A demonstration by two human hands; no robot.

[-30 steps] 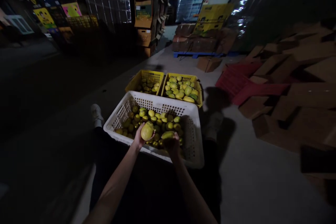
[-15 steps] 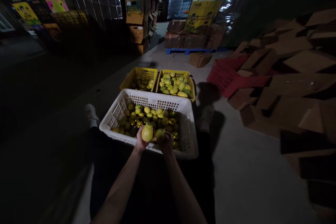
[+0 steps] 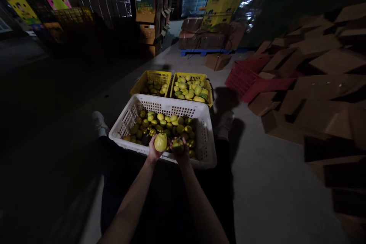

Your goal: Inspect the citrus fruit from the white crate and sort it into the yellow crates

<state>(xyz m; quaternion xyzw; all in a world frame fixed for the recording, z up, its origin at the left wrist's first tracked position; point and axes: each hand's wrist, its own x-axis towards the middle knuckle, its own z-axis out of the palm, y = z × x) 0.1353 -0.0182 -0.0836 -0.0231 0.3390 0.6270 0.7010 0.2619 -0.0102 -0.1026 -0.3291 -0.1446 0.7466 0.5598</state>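
Observation:
A white perforated crate (image 3: pixel 117 131) holds several yellow-green fruits (image 3: pixel 160 116) between my outstretched legs. Over its near rim, my left hand (image 3: pixel 153 150) is wrapped round a large pale yellow fruit (image 3: pixel 161 142). Just to the right, my right hand (image 3: pixel 183 156) grips a darker green fruit (image 3: pixel 177 145). The two held fruits are side by side with a small gap between them. Behind the white crate stand two yellow crates, the left one (image 3: pixel 138 84) in shadow and the right one (image 3: pixel 210 93) heaped with yellow and green fruits.
At the right lie a red crate (image 3: pixel 246 80) and a large pile of cardboard boxes (image 3: pixel 320 91). Farther back are a blue pallet (image 3: pixel 203 52) with boxes, a small carton (image 3: pixel 217 61) and a stack of boxes (image 3: pixel 147 15). My shoes (image 3: pixel 100 123) flank the white crate.
The green fruit in my right hand has turned and shifted slightly right, widening the gap between the two fruits. My left hand keeps its hold. The view has tilted slightly.

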